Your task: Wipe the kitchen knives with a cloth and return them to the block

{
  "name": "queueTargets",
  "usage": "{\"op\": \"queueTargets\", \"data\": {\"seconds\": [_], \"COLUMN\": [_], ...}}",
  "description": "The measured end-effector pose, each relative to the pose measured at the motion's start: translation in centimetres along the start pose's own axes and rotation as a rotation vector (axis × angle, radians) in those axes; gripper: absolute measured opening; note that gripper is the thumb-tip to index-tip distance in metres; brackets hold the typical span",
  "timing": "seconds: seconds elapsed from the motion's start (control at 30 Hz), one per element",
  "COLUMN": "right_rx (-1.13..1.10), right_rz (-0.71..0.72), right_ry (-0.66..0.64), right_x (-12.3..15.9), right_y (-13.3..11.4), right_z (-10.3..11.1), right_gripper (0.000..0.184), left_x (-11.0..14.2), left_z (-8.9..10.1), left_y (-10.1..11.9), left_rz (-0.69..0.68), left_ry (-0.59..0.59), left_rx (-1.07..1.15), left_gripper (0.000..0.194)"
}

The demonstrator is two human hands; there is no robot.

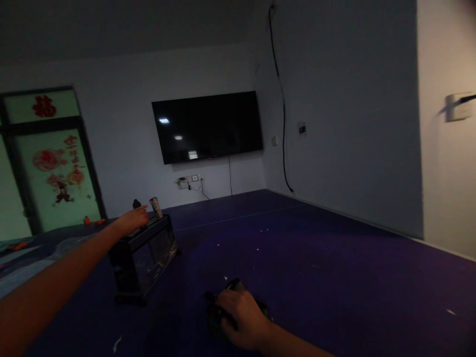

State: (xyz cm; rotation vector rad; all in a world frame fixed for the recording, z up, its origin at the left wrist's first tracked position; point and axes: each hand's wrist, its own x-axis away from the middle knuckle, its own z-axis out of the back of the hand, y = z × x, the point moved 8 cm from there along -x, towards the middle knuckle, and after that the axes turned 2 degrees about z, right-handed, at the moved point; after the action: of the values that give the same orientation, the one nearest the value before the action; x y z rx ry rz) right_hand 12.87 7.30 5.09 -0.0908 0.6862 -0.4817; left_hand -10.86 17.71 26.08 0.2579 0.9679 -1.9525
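Observation:
My left hand (132,220) reaches forward over the top of a small black-framed glass tank (143,260) standing on the dark blue floor. Its fingers are stretched toward the tank's rim, close to a small grey object (156,207) standing at the far corner. My right hand (240,315) lies low on the floor with fingers curled over a dark object (234,286) that I cannot make out. The room is dim.
A large black screen (208,126) hangs on the far wall above sockets (189,181). A glass door with red paper cut-outs (55,168) stands at left. A black cable (280,109) runs down the right wall. Small white scraps dot the blue floor (316,258).

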Motion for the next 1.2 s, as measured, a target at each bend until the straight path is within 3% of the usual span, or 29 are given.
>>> {"op": "queueTargets", "data": {"seconds": [0.17,0.3,0.37,0.4,0.43,0.47,0.5,0.57,0.67,0.77,0.97,1.2], "right_rx": [-0.010,-0.006,0.001,0.006,0.009,0.010,0.008,-0.004,-0.012,-0.018,-0.013,-0.038], "right_rz": [0.007,-0.004,-0.005,-0.005,-0.006,-0.006,-0.008,-0.011,-0.016,-0.014,-0.047,0.049], "right_ry": [0.011,0.001,0.003,0.004,0.004,0.005,0.005,0.009,0.012,0.003,0.000,-0.031], "right_x": [0.0,0.0,0.0,0.0,0.0,0.0,-0.1,-0.1,-0.2,-0.2,-0.2,-0.5], "right_y": [0.0,0.2,0.3,0.3,0.3,0.2,0.1,-0.1,-0.3,-0.4,-0.1,-1.2], "right_z": [0.0,-0.2,-0.2,-0.3,-0.2,-0.2,-0.1,0.1,0.4,0.4,0.3,0.1], "right_gripper": [0.027,0.027,0.028,0.029,0.029,0.029,0.028,0.028,0.028,0.028,0.032,0.032], "left_x": [0.1,0.1,0.6,1.2,2.2,3.4,4.7,8.5,13.4,15.2,14.9,16.0], "left_z": [-1.5,-1.1,0.0,0.6,2.4,3.3,4.1,4.9,2.8,0.4,-2.5,-3.9], "left_y": [0.5,0.8,0.8,0.8,-0.3,-0.5,-0.6,-1.3,-1.1,0.9,3.3,1.6], "left_rz": [-0.053,-0.040,0.033,0.096,0.305,0.411,0.515,0.855,1.286,1.437,1.425,1.372], "left_ry": [-0.131,-0.145,-0.083,-0.032,0.158,0.250,0.334,0.548,0.752,0.822,0.771,0.858], "left_rx": [0.004,0.017,0.024,0.019,0.033,0.017,0.001,0.080,0.337,0.372,0.373,0.412], "left_gripper": [0.031,0.028,0.030,0.032,0.032,0.034,0.039,0.061,0.081,0.089,0.099,0.088]}}
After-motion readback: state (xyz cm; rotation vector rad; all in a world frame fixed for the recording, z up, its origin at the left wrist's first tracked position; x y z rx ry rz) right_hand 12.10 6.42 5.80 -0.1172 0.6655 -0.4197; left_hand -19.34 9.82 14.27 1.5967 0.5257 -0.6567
